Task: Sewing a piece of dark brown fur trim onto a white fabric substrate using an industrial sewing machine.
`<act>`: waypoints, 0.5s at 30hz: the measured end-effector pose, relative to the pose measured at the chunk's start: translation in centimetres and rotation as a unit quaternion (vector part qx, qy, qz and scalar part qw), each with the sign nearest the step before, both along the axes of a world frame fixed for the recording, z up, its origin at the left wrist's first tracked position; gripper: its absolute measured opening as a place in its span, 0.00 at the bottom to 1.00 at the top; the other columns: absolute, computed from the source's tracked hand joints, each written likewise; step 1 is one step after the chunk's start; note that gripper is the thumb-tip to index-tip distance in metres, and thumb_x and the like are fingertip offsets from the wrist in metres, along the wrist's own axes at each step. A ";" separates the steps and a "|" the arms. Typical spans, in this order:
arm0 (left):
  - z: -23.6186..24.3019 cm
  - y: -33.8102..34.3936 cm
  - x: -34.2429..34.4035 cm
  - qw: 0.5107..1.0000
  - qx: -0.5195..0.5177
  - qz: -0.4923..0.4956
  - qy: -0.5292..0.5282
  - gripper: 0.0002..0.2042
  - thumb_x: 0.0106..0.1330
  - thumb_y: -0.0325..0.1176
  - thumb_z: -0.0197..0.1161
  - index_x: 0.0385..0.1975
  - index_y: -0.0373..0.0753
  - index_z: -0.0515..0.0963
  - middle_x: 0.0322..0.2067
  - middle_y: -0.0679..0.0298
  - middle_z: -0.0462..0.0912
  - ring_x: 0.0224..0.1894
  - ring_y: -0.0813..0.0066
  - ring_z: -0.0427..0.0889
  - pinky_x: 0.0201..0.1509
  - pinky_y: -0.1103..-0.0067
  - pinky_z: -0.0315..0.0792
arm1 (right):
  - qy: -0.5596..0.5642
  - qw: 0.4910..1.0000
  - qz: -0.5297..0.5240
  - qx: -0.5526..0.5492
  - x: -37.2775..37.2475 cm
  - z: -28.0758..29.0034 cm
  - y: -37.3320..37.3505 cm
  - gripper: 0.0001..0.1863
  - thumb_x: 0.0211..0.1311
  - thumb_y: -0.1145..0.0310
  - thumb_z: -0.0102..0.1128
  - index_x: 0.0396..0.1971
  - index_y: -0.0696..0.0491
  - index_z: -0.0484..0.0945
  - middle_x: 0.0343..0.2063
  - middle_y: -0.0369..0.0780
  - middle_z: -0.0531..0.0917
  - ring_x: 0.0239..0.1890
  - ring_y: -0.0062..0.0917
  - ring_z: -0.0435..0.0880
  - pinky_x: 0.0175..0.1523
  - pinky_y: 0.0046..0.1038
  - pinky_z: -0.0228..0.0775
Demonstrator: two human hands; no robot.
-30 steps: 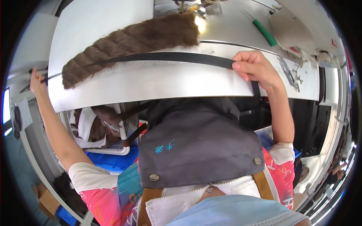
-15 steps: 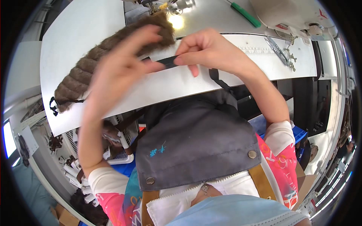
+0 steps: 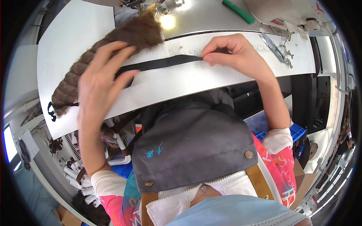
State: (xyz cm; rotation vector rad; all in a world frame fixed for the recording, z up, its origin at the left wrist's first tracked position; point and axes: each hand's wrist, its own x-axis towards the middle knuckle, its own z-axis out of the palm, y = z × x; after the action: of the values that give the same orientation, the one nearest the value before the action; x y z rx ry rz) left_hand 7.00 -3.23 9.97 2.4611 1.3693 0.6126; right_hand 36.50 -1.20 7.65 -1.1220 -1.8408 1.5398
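A long brown fur strip (image 3: 124, 41) lies slanted across the white table (image 3: 68, 34), reaching up toward the sewing machine. A black webbing strap (image 3: 162, 63) runs along the table in front of it. My left hand (image 3: 100, 81) hovers with fingers spread over the strap's left part and the fur, fingertips touching the strap. My right hand (image 3: 232, 56) pinches the strap's right end between thumb and fingers. The strap's far left end (image 3: 51, 109) hangs at the table's left edge.
A sewing machine bed (image 3: 196, 17) with a bright lamp spot sits behind the fur. A green tool (image 3: 237, 11) and metal clamps (image 3: 279, 47) lie at the back right. Blue bins (image 3: 279, 132) and a white basket (image 3: 113, 158) stand under the table.
Both hands have moved apart along the strap: my left hand slid left and down over the fur, my right hand stayed pinching the strap. The strap now lies straighter.
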 end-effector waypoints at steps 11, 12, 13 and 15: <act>-3.4 1.5 5.6 0.752 -0.511 0.014 -0.416 0.10 0.62 0.30 0.59 0.40 0.32 0.78 0.23 0.70 0.76 0.23 0.87 0.72 0.28 0.88 0.68 | -0.211 0.740 -0.149 0.621 -2.9 -1.3 -1.1 0.13 0.37 0.77 0.63 0.28 0.49 0.77 0.25 0.31 0.79 0.29 0.23 0.77 0.44 0.33 0.63; -3.4 1.2 5.7 0.752 -0.511 0.014 -0.416 0.10 0.62 0.30 0.59 0.40 0.32 0.78 0.23 0.70 0.76 0.23 0.87 0.72 0.28 0.88 0.68 | -0.211 0.740 -0.149 0.622 -3.1 -1.7 -1.2 0.13 0.37 0.77 0.63 0.28 0.49 0.77 0.25 0.31 0.79 0.29 0.23 0.77 0.44 0.33 0.63; -3.4 1.0 5.8 0.726 -0.529 0.026 -0.438 0.10 0.63 0.31 0.59 0.40 0.33 0.78 0.22 0.70 0.76 0.23 0.86 0.73 0.28 0.87 0.69 | -0.210 0.731 -0.192 0.620 -3.2 -2.3 -1.3 0.13 0.36 0.77 0.64 0.27 0.48 0.77 0.26 0.29 0.79 0.30 0.21 0.77 0.44 0.32 0.60; -3.7 0.5 6.1 0.700 -0.545 0.040 -0.460 0.10 0.64 0.32 0.58 0.40 0.33 0.77 0.22 0.70 0.76 0.23 0.86 0.74 0.27 0.86 0.70 | -0.208 0.721 -0.234 0.618 -3.5 -2.8 -1.5 0.14 0.34 0.76 0.65 0.26 0.47 0.77 0.27 0.27 0.79 0.30 0.19 0.76 0.45 0.31 0.57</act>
State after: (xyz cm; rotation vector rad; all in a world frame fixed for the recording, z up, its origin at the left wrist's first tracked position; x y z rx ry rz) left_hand 13.09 -2.73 6.31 0.8840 0.9125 0.6218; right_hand 32.97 -2.71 4.82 -1.0544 -1.9764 -0.3808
